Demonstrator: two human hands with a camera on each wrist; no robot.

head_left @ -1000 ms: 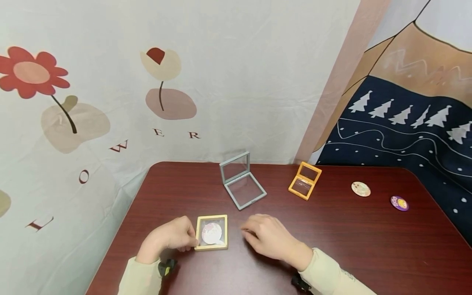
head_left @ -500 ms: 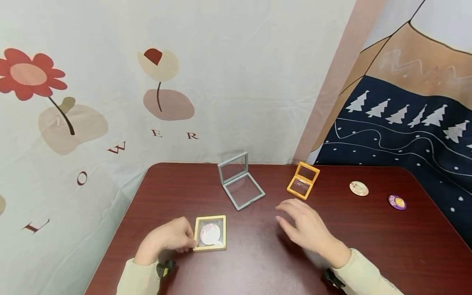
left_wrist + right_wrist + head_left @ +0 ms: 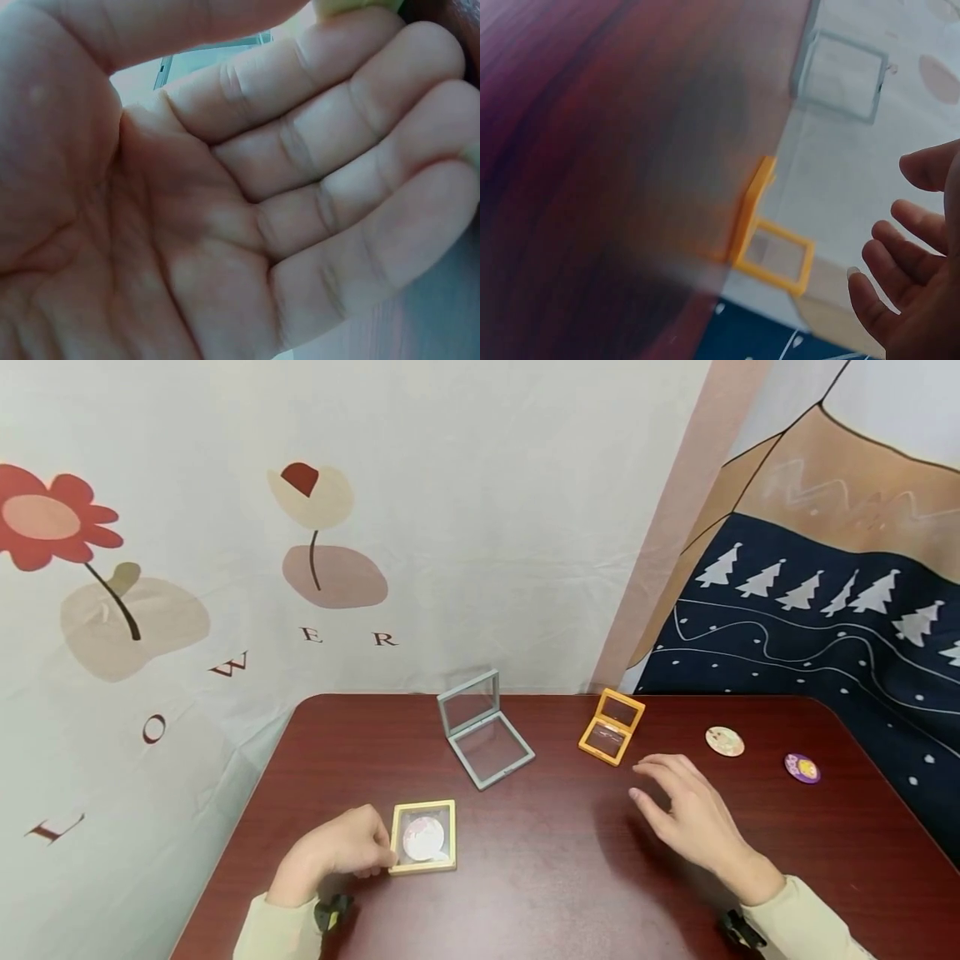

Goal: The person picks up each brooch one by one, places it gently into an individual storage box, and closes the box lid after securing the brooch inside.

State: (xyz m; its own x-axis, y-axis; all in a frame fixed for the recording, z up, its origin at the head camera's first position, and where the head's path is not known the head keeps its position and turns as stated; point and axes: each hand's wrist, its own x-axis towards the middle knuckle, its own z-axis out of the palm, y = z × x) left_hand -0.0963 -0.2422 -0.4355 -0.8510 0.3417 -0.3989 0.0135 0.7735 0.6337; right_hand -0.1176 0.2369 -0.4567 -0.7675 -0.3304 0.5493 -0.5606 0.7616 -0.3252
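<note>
A yellow square display frame (image 3: 423, 837) lies closed on the table, with a pale pinkish round badge (image 3: 424, 838) behind its clear film. My left hand (image 3: 339, 850) pinches its lower left corner between thumb and fingertips. In the left wrist view a bit of its yellow edge (image 3: 352, 7) shows at the fingertips; the palm fills the rest. My right hand (image 3: 697, 814) hovers above the table with fingers spread and nothing in it, nearest to the unfolded orange display frame (image 3: 611, 727). Right of that lie a cream patterned round badge (image 3: 724, 742) and a purple badge with a yellow figure (image 3: 802, 768).
A larger grey-blue display frame (image 3: 491, 749) stands unfolded near the back edge, its lid upright. The dark red wooden table (image 3: 540, 902) meets a printed cloth backdrop (image 3: 480, 527) behind and at the sides.
My right hand has moved right, away from the yellow display frame, and its fingers have spread. The left hand keeps its pinch on that frame's corner. The view has turned slightly right.
</note>
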